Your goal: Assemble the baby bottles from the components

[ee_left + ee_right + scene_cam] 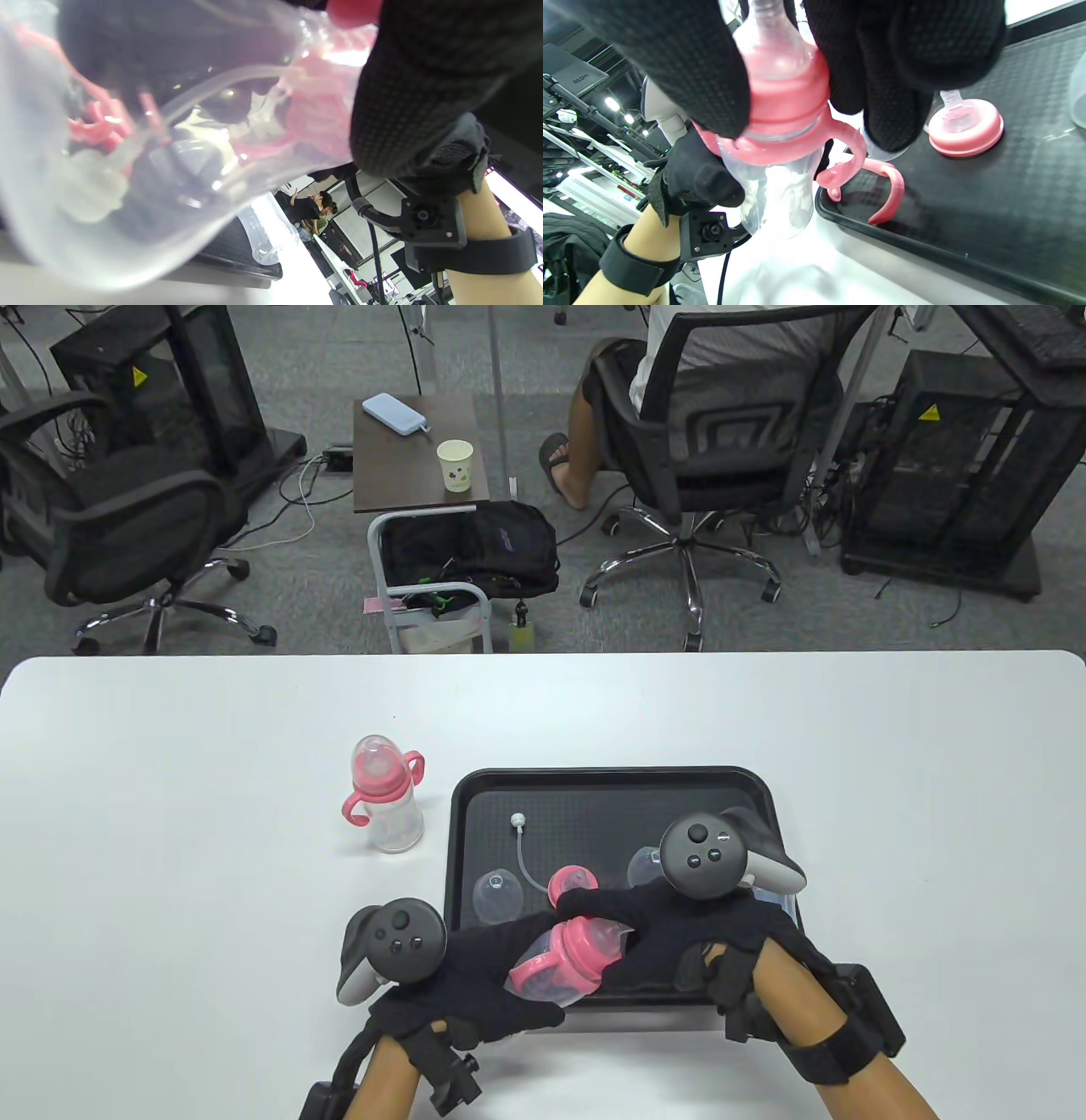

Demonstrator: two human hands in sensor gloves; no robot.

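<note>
My left hand (475, 976) grips the clear body of a baby bottle (564, 963) over the front edge of the black tray (611, 789). My right hand (679, 929) grips the bottle's pink collar with its clear teat (787, 80); the pink handles (852, 165) stick out below the collar. The clear bottle wall fills the left wrist view (127, 169). On the tray lie a pink collar with teat (570, 884), also in the right wrist view (965, 127), a straw with a white weight (519, 836), and a clear dome cap (498, 897). A finished bottle (386, 806) stands left of the tray.
A second clear dome cap (645, 867) lies on the tray behind my right hand. A loose pink handle ring (886, 190) lies at the tray's near edge. Beyond the white table's far edge (543, 657) stand office chairs and a small cart.
</note>
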